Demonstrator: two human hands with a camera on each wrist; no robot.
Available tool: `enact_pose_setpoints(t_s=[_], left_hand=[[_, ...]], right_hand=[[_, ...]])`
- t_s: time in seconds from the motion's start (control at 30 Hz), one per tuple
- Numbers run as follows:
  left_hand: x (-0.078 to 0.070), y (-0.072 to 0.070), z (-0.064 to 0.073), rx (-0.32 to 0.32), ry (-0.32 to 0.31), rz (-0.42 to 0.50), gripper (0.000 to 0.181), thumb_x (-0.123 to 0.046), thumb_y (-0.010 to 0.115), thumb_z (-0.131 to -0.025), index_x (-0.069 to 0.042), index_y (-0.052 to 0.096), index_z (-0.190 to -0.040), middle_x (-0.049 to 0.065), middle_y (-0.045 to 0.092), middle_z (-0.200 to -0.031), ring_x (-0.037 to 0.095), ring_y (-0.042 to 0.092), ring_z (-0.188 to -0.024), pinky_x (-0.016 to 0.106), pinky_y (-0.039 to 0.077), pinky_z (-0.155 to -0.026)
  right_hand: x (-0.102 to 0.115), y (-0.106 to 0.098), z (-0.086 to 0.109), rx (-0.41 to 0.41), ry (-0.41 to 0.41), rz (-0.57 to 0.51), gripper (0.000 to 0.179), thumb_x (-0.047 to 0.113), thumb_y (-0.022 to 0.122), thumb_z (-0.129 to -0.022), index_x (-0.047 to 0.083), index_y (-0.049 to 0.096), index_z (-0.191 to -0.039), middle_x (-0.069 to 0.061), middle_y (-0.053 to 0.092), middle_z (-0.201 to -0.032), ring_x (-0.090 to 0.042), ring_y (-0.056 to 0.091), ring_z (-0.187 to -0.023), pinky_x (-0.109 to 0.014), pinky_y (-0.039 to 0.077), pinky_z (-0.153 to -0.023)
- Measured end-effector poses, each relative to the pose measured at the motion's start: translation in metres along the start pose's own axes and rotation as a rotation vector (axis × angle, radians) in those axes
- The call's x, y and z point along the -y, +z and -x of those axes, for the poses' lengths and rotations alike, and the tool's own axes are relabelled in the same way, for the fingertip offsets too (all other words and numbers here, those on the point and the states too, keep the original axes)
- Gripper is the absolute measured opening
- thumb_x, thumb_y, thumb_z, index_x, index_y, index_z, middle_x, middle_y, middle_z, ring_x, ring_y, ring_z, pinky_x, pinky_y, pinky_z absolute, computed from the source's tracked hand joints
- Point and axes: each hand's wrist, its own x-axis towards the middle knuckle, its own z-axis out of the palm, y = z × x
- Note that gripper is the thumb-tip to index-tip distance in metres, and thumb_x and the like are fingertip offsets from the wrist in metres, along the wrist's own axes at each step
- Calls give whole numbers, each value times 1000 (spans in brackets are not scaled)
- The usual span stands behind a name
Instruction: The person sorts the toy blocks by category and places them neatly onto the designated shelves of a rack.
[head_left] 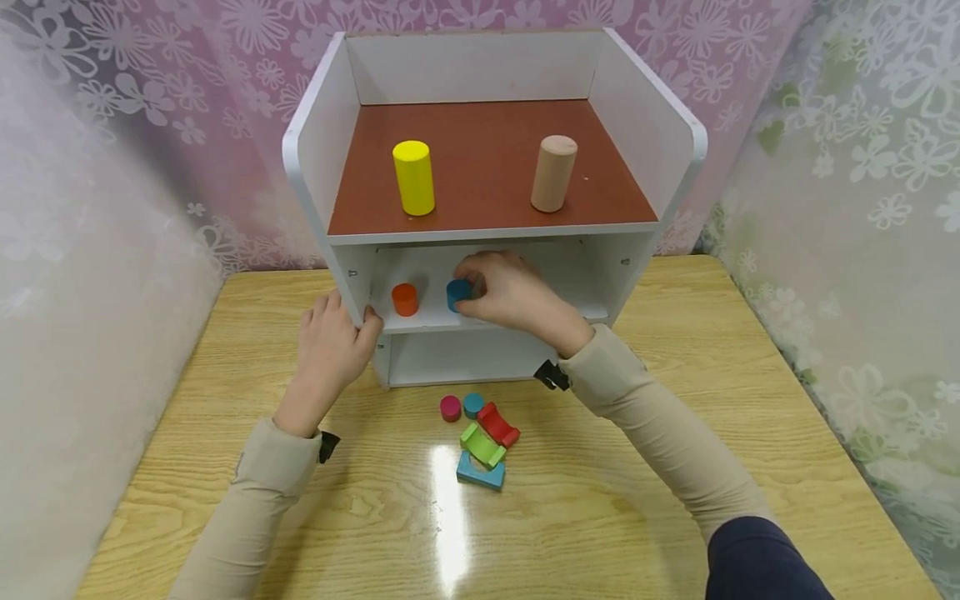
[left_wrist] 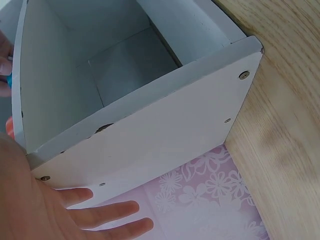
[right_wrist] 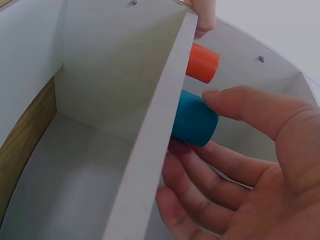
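Observation:
My right hand (head_left: 510, 292) reaches into the middle level of a white shelf unit (head_left: 491, 236). Its thumb and fingers pinch a blue cylinder block (right_wrist: 196, 119), whose base meets the middle shelf near the front edge. An orange cylinder block (head_left: 405, 300) stands to the left, apart from that hand. At the unit's left side panel, my left hand (head_left: 333, 342) holds the front edge, thumb on the inner side. The left wrist view shows its fingers (left_wrist: 105, 215) spread and fairly straight along the panel's outer side.
On the top board stand a yellow cylinder (head_left: 415, 179) and a plain wooden cylinder (head_left: 553, 175). In front of the unit lie a pink disc (head_left: 450, 408), a small blue cylinder (head_left: 473, 405), and red (head_left: 497, 425), green (head_left: 480, 444) and blue (head_left: 480, 475) curved-cutout blocks on the table (head_left: 360, 517).

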Motion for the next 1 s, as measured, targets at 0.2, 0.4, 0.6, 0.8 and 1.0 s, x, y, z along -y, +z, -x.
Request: enact_pose_setpoints(t_s=[0.2, 0.4, 0.6, 0.8, 1.0], left_hand=[[-1, -1, 0, -4, -1, 9, 44, -33, 34, -93, -7, 48, -125, 15, 53, -117, 39, 45, -107, 55, 32, -90], [-1, -1, 0, -3, 0, 9, 42, -32, 34, -94, -8, 49, -124, 15, 53, -116, 39, 45, -106, 55, 32, -90], [0, -1, 0, 1, 4, 1, 44, -32, 33, -94, -7, 49, -126, 16, 53, -114, 40, 45, -107, 54, 33, -88], [1, 0, -1, -21, 4, 11, 29, -31, 35, -92, -10, 50, -105, 11, 53, -99, 37, 46, -96, 52, 34, -85], [1, 0, -1, -13, 2, 11, 34, -32, 34, -93, -9, 49, -113, 13, 54, -107, 38, 46, -101, 54, 33, -88]], right_hand=[[2, -4, 4, -10, -14, -14, 37, 27, 71, -79, 12, 65, -111, 0, 63, -105, -15, 56, -84, -30, 46, -75], [1, -5, 7, -12, -14, -36, 34, 27, 71, -80, 12, 65, -109, 1, 63, -104, -14, 56, -82, -29, 47, -72], [1, -1, 6, -25, -10, -34, 28, 26, 70, -80, 13, 66, -104, 2, 63, -94, -12, 56, -79, -28, 46, -69], [0, 0, 4, -37, -3, -30, 27, 27, 71, -81, 13, 66, -104, 2, 64, -93, -12, 57, -77, -29, 47, -66], [0, -2, 5, -42, -2, -34, 29, 29, 71, -80, 14, 66, -105, 3, 64, -95, -11, 57, -79, -28, 47, -67]])
